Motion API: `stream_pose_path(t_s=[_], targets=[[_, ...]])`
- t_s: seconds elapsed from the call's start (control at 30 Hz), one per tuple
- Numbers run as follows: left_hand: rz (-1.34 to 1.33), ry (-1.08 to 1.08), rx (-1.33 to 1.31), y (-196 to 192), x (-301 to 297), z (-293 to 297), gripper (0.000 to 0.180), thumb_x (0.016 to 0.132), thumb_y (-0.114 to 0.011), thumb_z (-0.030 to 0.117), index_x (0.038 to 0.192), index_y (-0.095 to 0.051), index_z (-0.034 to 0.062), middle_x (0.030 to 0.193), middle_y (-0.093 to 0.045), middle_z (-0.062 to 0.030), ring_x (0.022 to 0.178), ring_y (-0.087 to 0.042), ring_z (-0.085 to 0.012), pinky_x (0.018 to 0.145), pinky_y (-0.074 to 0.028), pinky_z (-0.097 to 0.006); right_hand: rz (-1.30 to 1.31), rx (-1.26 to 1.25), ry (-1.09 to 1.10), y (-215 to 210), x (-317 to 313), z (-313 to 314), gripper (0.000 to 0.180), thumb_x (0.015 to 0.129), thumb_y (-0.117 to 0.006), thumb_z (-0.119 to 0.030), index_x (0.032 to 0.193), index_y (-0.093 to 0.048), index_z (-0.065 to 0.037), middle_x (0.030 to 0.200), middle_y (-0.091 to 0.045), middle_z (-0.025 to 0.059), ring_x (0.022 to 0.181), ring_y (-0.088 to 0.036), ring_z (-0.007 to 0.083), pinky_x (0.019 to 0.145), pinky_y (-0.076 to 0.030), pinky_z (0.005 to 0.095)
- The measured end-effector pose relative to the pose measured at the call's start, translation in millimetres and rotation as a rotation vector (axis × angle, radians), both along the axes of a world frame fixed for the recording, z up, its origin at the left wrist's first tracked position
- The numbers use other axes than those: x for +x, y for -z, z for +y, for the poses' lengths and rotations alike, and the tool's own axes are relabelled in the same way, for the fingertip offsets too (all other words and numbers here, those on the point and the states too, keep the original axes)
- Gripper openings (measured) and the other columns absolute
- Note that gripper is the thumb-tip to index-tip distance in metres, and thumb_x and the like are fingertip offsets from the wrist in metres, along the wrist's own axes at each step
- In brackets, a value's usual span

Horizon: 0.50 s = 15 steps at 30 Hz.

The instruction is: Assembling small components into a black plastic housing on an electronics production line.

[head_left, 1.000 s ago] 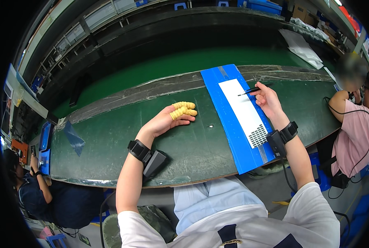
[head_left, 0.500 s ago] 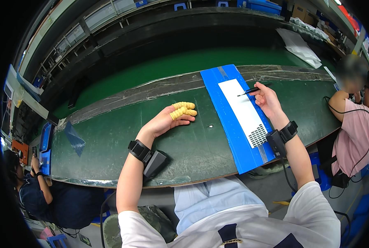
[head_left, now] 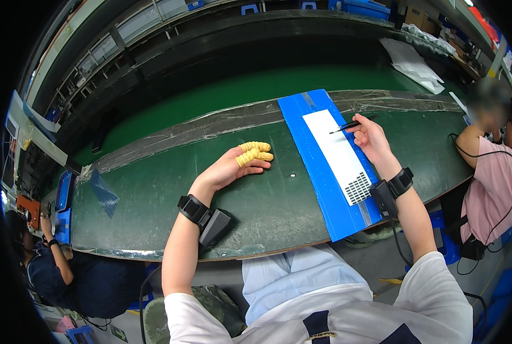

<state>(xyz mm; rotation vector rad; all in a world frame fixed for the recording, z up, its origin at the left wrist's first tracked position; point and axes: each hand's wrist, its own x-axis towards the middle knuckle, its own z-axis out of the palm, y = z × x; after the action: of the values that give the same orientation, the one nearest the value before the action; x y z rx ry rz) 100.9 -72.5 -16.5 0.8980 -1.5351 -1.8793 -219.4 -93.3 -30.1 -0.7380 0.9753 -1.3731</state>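
**Tweezers held over a blue tray, left hand flat on the bench**

Nearest the camera, the person's white top and lap fill the lower edge and hide the bench's front rim below the arms. Each wrist carries a black band with a dark box; a cable from the right one drops out of sight under the bench.

The left hand (head_left: 228, 167) lies palm down on the green bench (head_left: 152, 200), fingers loosely together and holding nothing; yellow cots cover two fingertips. A tiny white speck (head_left: 292, 175) sits just beside it, too small to identify.

The right hand (head_left: 371, 137) pinches thin black tweezers (head_left: 345, 126), their tips over the white sheet (head_left: 337, 153) on the blue tray (head_left: 319, 172). The dark grid (head_left: 357, 188) at the sheet's near end is too fine to resolve.

Farther off, a clear film strip (head_left: 210, 123) runs across the bench, then a green belt (head_left: 238, 94). Shelves beyond bend into the dark rim. A co-worker at right is cut off by the edge.
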Motion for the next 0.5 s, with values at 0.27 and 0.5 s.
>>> stream_pose_path(t_s=[0.27,0.5], targets=[[-0.004,-0.007,-0.003,-0.3,0.2,0.5,0.044,0.084,-0.043,0.026,0.117,-0.033,-0.0016,0.109,-0.047,-0.0122,0.096,-0.050,-0.0172,0.084,-0.040,-0.026,0.007,-0.009,-0.011,-1.2,0.3,1.1,0.021,0.080,-0.050,-0.019,0.086,-0.046,0.001,0.070,-0.053,0.0155,0.041,-0.033,0.0034,0.042,-0.030,0.0186],[-0.011,0.000,-0.011,-0.1,0.3,1.0,0.045,0.084,-0.042,0.028,0.117,-0.033,-0.0014,0.109,-0.047,-0.0118,0.095,-0.050,-0.0168,0.083,-0.040,-0.026,0.004,-0.006,-0.008,-0.2,0.8,1.1,0.021,0.080,-0.050,-0.019,0.087,-0.046,0.001,0.070,-0.053,0.0152,0.040,-0.032,0.0035,0.042,-0.030,0.0186]])
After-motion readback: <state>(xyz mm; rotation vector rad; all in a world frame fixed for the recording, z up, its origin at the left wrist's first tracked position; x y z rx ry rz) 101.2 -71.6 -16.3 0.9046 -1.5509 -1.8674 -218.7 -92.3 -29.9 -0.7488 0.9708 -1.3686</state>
